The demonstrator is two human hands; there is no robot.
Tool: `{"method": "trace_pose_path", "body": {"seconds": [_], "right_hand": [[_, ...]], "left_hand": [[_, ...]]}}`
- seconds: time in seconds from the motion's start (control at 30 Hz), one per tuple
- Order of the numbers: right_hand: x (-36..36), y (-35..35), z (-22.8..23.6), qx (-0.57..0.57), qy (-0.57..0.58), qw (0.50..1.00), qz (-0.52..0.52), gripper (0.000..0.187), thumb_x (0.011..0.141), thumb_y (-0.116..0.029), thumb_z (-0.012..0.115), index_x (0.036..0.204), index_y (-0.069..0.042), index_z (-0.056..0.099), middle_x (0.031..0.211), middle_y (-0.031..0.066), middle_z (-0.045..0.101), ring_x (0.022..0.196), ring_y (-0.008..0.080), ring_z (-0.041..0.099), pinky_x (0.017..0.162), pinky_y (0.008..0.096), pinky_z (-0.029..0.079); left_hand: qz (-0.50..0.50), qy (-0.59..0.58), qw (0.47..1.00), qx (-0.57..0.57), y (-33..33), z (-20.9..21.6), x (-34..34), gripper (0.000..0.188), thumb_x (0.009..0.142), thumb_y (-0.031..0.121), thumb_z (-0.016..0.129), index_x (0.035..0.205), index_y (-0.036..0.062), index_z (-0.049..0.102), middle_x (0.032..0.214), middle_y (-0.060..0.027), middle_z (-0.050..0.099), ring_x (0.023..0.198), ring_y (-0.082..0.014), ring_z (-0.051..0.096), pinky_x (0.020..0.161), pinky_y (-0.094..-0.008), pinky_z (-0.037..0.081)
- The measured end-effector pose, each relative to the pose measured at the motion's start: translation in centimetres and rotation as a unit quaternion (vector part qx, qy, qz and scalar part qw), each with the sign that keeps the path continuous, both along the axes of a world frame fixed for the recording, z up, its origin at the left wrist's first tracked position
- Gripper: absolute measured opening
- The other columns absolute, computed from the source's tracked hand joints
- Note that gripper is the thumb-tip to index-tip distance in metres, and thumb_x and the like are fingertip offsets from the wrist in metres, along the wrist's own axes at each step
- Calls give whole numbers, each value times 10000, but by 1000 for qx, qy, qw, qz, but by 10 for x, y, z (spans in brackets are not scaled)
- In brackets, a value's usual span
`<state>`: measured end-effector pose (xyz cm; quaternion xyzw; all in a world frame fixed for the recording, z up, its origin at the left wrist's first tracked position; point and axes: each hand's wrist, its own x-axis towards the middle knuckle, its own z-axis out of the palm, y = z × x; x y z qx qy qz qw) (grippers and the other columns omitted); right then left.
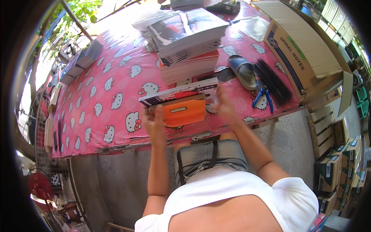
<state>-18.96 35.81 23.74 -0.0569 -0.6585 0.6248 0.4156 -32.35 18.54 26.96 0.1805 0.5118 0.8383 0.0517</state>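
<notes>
My left hand (154,124) grips the left end of an orange rectangular tool (184,112) that lies on a thin stack of notebooks (181,92) near the table's front edge. To the right of the stack, my right hand (224,106) hovers blurred with fingers spread, holding nothing. The table wears a pink cartoon-cat cloth (112,96). Behind the hands rises a tall, uneven pile of notebooks (189,40).
A blue sandal (242,71), a bundle of black cable ties (272,81) and blue-handled pliers (262,98) lie right of my hands. A big cardboard carton (305,46) fills the right end. Stacked boxes (340,162) stand on the floor at right. A red fan (40,185) is lower left.
</notes>
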Motion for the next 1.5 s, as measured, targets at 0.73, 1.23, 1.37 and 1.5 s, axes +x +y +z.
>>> {"method": "trace_pose_path", "body": {"seconds": [0.73, 1.23, 1.37, 1.5], "right_hand": [[100, 255, 35, 389, -435, 688, -430, 162, 678, -59, 720, 791, -11, 615, 834, 194, 612, 837, 379, 599, 779, 439, 475], [66, 129, 78, 449, -265, 814, -253, 281, 770, 4, 595, 1049, -20, 617, 965, 212, 600, 884, 401, 588, 792, 442, 481], [58, 28, 98, 290, -147, 942, -88, 280, 750, -86, 733, 1027, -77, 698, 823, 102, 647, 676, 227, 622, 620, 308, 489], [56, 21, 109, 277, -138, 948, -72, 247, 709, -36, 750, 951, -65, 708, 832, 68, 637, 666, 140, 606, 591, 257, 466]], "left_hand": [[26, 581, 665, -469, 36, 58, 54, 550, 807, 273, 654, 1319, 146, 495, 1276, -117, 516, 1220, -297, 431, 1060, -544, 184], [55, 499, 807, -311, 48, 55, 43, 132, 778, 208, 719, 858, 105, 700, 798, -6, 665, 751, -185, 585, 887, -338, 345], [18, 485, 809, -333, 45, 55, 45, 123, 757, 202, 725, 851, 129, 693, 784, 22, 654, 742, -166, 565, 905, -361, 315], [34, 507, 817, -272, 42, 51, 45, 148, 716, 199, 756, 830, 122, 702, 767, 11, 648, 731, -163, 564, 865, -347, 330]]}}
